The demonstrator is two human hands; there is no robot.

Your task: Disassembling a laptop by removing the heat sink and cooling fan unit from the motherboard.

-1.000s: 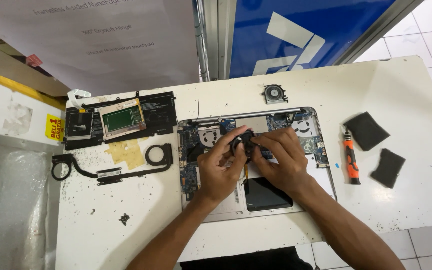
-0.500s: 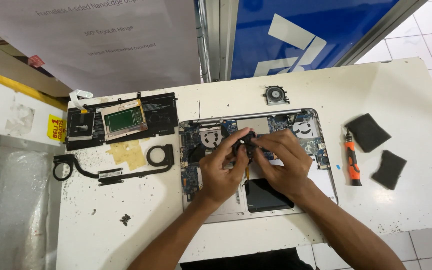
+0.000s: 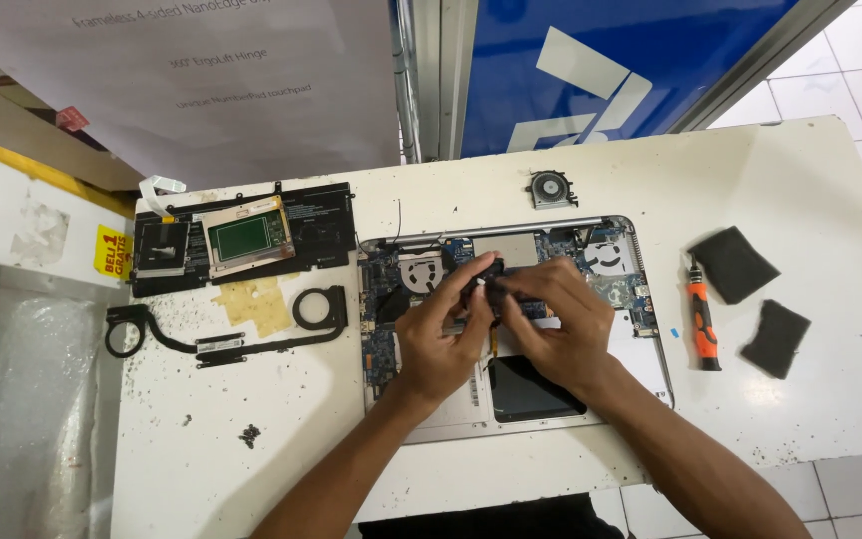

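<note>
Currently, head view: left hand [image 3: 438,344] and right hand [image 3: 558,329] meet over the opened laptop chassis [image 3: 511,329] at table [image 3: 810,190] centre, fingers pinched shut on a small black part [image 3: 488,274]. Orange screwdriver [image 3: 701,321] at 3 o'clock, loose fan [image 3: 551,188] at 12, heat pipe [image 3: 221,324] at 9.
</note>
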